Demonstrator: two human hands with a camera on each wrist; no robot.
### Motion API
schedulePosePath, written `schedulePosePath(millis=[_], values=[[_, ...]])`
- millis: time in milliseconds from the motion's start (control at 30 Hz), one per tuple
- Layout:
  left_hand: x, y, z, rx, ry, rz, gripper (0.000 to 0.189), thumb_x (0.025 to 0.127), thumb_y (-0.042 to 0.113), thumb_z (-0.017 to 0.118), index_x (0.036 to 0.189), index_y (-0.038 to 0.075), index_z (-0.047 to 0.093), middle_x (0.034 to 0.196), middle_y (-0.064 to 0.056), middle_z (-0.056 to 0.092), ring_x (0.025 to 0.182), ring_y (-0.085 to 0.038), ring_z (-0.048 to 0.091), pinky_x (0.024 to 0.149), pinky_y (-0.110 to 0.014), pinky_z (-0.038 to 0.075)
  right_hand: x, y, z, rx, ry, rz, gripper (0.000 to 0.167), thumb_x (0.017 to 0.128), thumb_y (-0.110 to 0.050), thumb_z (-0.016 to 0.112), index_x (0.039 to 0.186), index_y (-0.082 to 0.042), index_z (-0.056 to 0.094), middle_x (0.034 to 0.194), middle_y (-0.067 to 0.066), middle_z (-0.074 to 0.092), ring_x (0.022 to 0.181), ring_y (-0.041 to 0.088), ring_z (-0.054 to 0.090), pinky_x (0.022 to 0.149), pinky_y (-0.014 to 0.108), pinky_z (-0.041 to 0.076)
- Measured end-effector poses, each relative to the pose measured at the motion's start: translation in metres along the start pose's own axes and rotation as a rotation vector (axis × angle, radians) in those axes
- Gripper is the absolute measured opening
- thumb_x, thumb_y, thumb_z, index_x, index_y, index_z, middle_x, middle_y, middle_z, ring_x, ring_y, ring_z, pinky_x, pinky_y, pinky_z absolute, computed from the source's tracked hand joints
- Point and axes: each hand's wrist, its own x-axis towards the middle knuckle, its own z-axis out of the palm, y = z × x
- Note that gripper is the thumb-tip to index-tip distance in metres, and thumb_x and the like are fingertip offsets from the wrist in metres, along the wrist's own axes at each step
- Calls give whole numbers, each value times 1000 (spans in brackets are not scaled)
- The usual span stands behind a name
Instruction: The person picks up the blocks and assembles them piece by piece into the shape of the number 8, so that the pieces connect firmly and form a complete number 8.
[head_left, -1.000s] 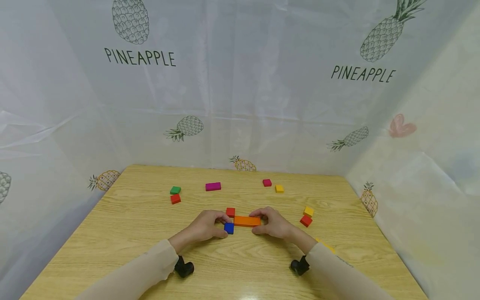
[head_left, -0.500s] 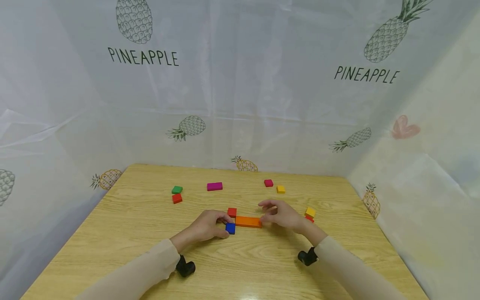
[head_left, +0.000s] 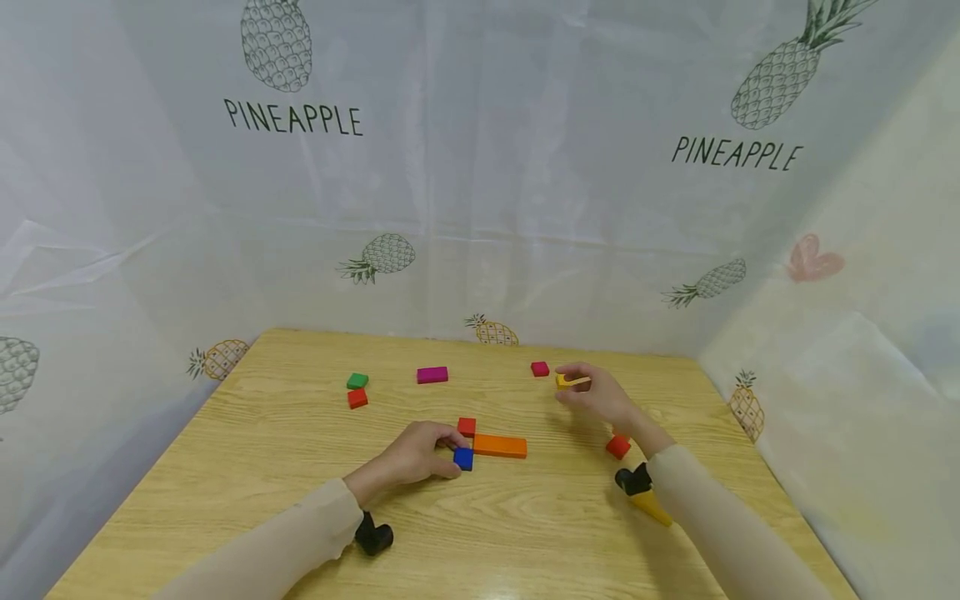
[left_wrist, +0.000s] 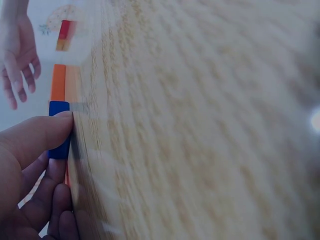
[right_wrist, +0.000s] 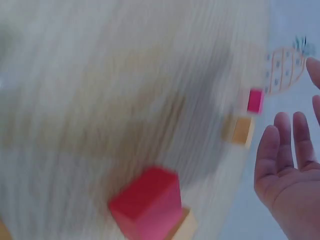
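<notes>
My left hand [head_left: 416,452] holds a small blue block [head_left: 463,458] on the table, with the thumb and fingers at its sides. Touching or close beside it are a red block [head_left: 467,427] and a long orange block [head_left: 500,447]. In the left wrist view the thumb lies against the blue block [left_wrist: 59,145], in line with the orange block [left_wrist: 58,82]. Farther back on the right, my right hand [head_left: 603,398] hovers at a yellow block [head_left: 562,382], thumb and fingers apart around it. The right wrist view has the hand [right_wrist: 295,175] with fingers extended, apart from the yellow block [right_wrist: 242,131].
A pink block [head_left: 540,368] and a purple block [head_left: 432,375] lie toward the back. Green [head_left: 357,381] and red [head_left: 357,398] blocks sit at the left. Another red block [head_left: 618,447] and a long yellow block [head_left: 651,507] lie by the right forearm.
My right hand has let go of the orange block and moved back and right to the yellow block. The left hand has stayed at the blue block.
</notes>
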Motion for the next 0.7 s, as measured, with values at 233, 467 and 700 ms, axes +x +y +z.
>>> schedulePosePath(millis=[233,467,700], values=[[-1,0,2,-2,3,-9,31,86,15,90,115,19,78,109,6,73,105,-18,63,102,-49,52,13,11,-19,-11,2,14,59,102,-18,74,153,1,50,154,28,44,130,48,55,103,56,54],[1,-1,2,-8,5,-9,31,86,15,91,114,18,78,109,6,73,103,-17,64,100,-48,54,23,24,-27,1,-8,22,62,103,-17,72,156,1,45,156,31,38,135,52,51,106,58,51],[2,-1,2,-19,2,-14,31,86,14,90,114,18,79,107,7,73,103,-16,64,100,-46,54,30,33,-24,-16,-20,12,58,104,-13,71,153,6,47,154,33,40,135,57,49,108,59,49]])
